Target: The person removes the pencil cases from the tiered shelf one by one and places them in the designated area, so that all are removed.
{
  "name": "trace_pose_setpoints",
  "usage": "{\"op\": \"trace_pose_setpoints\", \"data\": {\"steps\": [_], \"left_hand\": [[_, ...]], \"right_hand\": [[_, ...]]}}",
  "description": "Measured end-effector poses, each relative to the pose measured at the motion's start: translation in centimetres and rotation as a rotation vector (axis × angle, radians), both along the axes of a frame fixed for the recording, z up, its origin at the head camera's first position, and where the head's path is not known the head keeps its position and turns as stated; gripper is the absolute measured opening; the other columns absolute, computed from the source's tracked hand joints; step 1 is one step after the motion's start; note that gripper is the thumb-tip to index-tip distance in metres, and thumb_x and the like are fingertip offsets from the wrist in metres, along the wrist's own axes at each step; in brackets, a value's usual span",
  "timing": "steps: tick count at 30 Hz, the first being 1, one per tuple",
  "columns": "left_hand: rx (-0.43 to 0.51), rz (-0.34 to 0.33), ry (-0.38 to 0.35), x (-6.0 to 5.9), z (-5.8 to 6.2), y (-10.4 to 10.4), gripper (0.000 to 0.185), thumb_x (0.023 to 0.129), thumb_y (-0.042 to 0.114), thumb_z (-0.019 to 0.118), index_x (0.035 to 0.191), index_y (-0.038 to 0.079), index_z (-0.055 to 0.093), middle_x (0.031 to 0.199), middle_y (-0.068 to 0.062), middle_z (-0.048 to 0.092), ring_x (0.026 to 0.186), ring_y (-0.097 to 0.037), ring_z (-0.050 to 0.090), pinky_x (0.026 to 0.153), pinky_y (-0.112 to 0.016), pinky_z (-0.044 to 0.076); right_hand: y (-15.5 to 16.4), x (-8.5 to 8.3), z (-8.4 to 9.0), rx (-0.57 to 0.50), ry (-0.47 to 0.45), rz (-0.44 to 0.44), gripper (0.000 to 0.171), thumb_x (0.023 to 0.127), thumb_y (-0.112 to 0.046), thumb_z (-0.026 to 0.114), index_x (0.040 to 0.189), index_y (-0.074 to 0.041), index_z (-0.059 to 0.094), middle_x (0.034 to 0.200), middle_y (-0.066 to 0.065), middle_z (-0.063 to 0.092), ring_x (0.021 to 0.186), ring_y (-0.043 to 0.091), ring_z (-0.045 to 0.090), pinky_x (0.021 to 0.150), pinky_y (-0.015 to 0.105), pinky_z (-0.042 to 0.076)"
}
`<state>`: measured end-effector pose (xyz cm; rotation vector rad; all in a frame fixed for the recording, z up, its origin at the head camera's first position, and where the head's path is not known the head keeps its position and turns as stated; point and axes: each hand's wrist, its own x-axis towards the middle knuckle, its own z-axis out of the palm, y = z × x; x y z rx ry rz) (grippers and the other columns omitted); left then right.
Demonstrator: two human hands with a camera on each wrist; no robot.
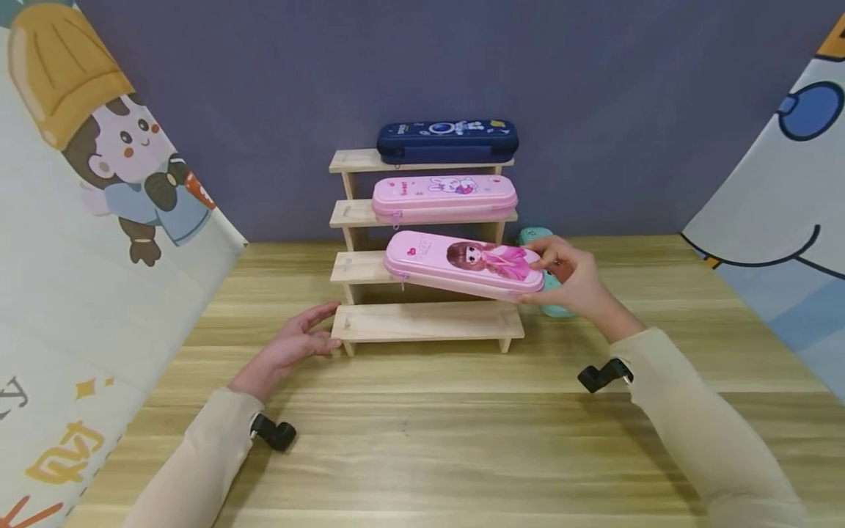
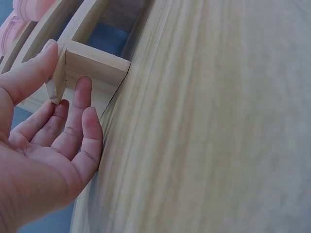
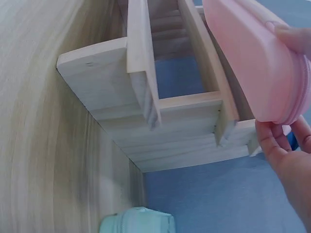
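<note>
My right hand (image 1: pixel 571 279) grips the right end of a pink pencil case (image 1: pixel 429 268) with a long-haired doll on its lid. The case slants over the third tier down of a stepped wooden display rack (image 1: pixel 422 321), its right end toward me. In the right wrist view the pink case (image 3: pixel 252 63) shows its smooth underside, thumb on one side and fingers at its end. My left hand (image 1: pixel 300 345) is at the left end of the rack's lowest board. In the left wrist view, thumb and fingertips of the left hand (image 2: pixel 53 141) pinch that board end (image 2: pixel 56 82).
A dark blue astronaut pencil case (image 1: pixel 449 141) lies on the top tier, a pink rabbit pencil case (image 1: pixel 445 196) on the tier below. Behind the right hand, a mint-green case (image 1: pixel 557 311) lies on the wooden table (image 1: pixel 409 433). A grey-blue backdrop (image 1: pixel 594 117) stands behind.
</note>
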<state>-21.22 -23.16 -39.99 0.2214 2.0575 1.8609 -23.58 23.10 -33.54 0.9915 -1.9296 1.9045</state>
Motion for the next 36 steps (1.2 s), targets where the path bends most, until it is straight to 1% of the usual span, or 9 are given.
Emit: {"op": "trace_pose_setpoints", "data": {"steps": [6,13,15,18,23,30,36], "left_hand": [[0.008,0.007,0.005,0.0,0.0,-0.1,0.082,0.087,-0.009,0.063,0.156,-0.003,0.02,0.163,-0.022,0.013,0.097,-0.009,0.063,0.073,-0.024,0.053],[0.013,0.016,-0.003,0.2,-0.1,-0.1,0.082,0.086,-0.009,0.063,0.156,-0.003,0.02,0.162,-0.022,0.014,0.097,-0.009,0.063,0.073,-0.024,0.053],[0.017,0.016,-0.003,0.2,-0.1,-0.1,0.082,0.086,-0.009,0.063,0.156,-0.003,0.02,0.162,-0.022,0.014,0.097,-0.009,0.063,0.073,-0.024,0.053],[0.018,0.014,-0.002,0.3,-0.1,-0.1,0.082,0.086,-0.009,0.063,0.156,-0.003,0.02,0.163,-0.022,0.014,0.096,-0.009,0.063,0.073,-0.024,0.053],[0.017,0.011,-0.001,0.2,-0.1,0.0,0.082,0.086,-0.009,0.063,0.156,-0.003,0.02,0.163,-0.022,0.014,0.097,-0.009,0.064,0.074,-0.024,0.053],[0.007,0.017,0.0,-0.1,-0.2,0.1,0.083,0.084,-0.009,0.065,0.156,-0.002,0.022,0.163,-0.021,0.014,0.097,-0.01,0.064,0.076,-0.025,0.054],[-0.001,0.014,0.008,-0.1,-0.2,0.0,0.082,0.086,-0.009,0.063,0.156,-0.003,0.021,0.163,-0.023,0.014,0.097,-0.009,0.063,0.076,-0.024,0.054]], "right_hand": [[0.8,0.6,0.5,-0.006,0.037,0.033,0.043,0.046,0.037,0.074,0.079,0.014,0.059,0.111,0.011,0.059,0.106,0.022,0.053,0.089,0.022,0.052],[2.1,1.3,0.7,-0.04,0.052,0.032,0.044,0.045,0.039,0.071,0.077,0.013,0.057,0.112,0.013,0.058,0.107,0.023,0.052,0.089,0.021,0.052],[2.5,1.5,0.7,-0.049,0.058,0.04,0.044,0.046,0.039,0.072,0.077,0.014,0.056,0.112,0.014,0.057,0.107,0.024,0.051,0.09,0.022,0.052],[3.2,1.7,0.8,-0.03,0.058,0.025,0.044,0.047,0.037,0.074,0.077,0.013,0.055,0.113,0.014,0.056,0.107,0.024,0.052,0.091,0.023,0.051],[4.3,2.0,0.9,-0.042,0.045,0.004,0.043,0.049,0.033,0.08,0.078,0.015,0.054,0.112,0.013,0.055,0.106,0.022,0.054,0.092,0.023,0.051],[5.7,2.6,1.0,-0.086,0.067,0.018,0.042,0.053,0.023,0.087,0.079,0.018,0.054,0.112,0.015,0.054,0.106,0.024,0.052,0.091,0.023,0.051],[7.0,3.0,1.1,-0.114,0.079,0.046,0.042,0.052,0.024,0.086,0.08,0.018,0.056,0.112,0.018,0.053,0.106,0.026,0.051,0.091,0.024,0.051]]}}
